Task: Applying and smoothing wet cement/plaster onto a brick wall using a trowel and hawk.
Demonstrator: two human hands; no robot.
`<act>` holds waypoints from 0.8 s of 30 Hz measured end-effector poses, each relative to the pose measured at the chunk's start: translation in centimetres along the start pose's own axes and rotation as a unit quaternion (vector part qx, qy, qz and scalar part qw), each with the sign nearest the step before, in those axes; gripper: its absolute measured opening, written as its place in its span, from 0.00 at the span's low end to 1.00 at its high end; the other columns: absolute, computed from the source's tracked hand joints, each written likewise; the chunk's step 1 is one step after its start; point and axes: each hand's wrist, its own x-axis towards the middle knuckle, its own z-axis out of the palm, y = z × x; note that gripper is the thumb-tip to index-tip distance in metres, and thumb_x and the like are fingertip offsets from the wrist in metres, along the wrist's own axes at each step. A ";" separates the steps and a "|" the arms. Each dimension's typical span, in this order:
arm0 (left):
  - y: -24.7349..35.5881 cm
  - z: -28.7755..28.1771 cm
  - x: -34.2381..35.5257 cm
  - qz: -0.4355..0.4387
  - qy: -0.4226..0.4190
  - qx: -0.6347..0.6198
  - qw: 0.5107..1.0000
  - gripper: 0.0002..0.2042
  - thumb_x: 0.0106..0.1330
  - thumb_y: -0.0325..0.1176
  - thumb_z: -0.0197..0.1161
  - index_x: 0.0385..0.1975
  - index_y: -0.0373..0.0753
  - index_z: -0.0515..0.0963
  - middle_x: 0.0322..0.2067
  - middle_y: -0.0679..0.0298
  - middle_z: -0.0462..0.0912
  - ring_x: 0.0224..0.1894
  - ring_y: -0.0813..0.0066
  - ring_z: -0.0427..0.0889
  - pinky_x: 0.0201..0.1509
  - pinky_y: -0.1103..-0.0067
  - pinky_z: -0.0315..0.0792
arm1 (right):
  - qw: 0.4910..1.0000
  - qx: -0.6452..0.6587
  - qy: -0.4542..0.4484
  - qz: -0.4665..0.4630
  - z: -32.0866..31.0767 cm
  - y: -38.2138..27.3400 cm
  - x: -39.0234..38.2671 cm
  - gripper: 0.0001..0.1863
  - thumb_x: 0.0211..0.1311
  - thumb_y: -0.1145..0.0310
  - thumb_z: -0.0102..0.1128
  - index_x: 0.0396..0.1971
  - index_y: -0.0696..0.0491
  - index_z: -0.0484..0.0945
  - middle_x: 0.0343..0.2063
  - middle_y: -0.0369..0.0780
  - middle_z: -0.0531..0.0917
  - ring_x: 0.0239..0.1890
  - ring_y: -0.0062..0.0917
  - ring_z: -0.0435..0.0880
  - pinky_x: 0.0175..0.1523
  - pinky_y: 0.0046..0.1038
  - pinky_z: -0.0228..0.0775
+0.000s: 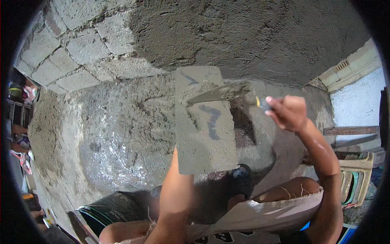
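Note:
My right hand point(290, 113) is closed around the dark handle of a pointed trowel point(207, 96). Its blade points left across the upper part of a hawk point(207, 154), a flat rectangular board smeared with grey mortar. A lump of wet mortar point(241, 88) clings to the blade near the handle. From below, my left forearm point(174, 199) reaches under the hawk and bears it up in front of me. The board hides my left hand and its fingers. Beyond the hawk rises a wall with dark, wet plaster point(252, 36) on it.
Bare concrete blocks point(85, 44) show at the wall's left. Wet mortar point(130, 122) spreads over the floor before it. A dark bucket point(109, 211) stands near my left knee. Stacked plastic stools point(359, 179) and a wooden plank point(351, 130) are at the right. Household items crowd the far left.

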 end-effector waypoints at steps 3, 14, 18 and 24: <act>0.0 0.0 -0.3 0.008 0.004 0.006 1.000 0.30 0.73 0.57 0.43 0.66 0.42 0.66 0.61 0.57 0.72 0.60 0.57 0.73 0.63 0.60 0.71 | 0.990 0.084 0.074 0.091 -1.3 1.5 0.8 0.19 0.52 0.70 0.71 0.45 0.58 0.83 0.25 0.43 0.84 0.22 0.30 0.81 0.27 0.29 0.72; 0.0 -0.9 1.2 0.003 0.021 0.007 1.000 0.29 0.73 0.56 0.43 0.65 0.42 0.67 0.60 0.57 0.73 0.59 0.58 0.74 0.62 0.60 0.71 | 0.978 0.140 0.041 0.148 3.8 -0.1 -0.7 0.16 0.47 0.63 0.77 0.34 0.55 0.84 0.19 0.41 0.81 0.17 0.31 0.79 0.24 0.30 0.70; -0.9 -1.2 1.1 0.004 0.036 0.001 0.999 0.29 0.73 0.56 0.43 0.65 0.42 0.67 0.60 0.57 0.73 0.59 0.58 0.74 0.62 0.60 0.72 | 0.987 0.048 0.092 0.126 0.2 0.1 -0.6 0.14 0.48 0.65 0.76 0.34 0.55 0.84 0.19 0.40 0.81 0.18 0.30 0.80 0.24 0.30 0.69; -2.0 1.0 4.5 0.008 0.026 0.003 1.000 0.29 0.73 0.56 0.43 0.64 0.42 0.67 0.59 0.57 0.73 0.59 0.58 0.74 0.61 0.60 0.72 | 0.959 0.065 0.065 0.270 1.7 -1.4 0.6 0.14 0.52 0.65 0.74 0.34 0.59 0.85 0.28 0.48 0.86 0.28 0.38 0.87 0.34 0.32 0.78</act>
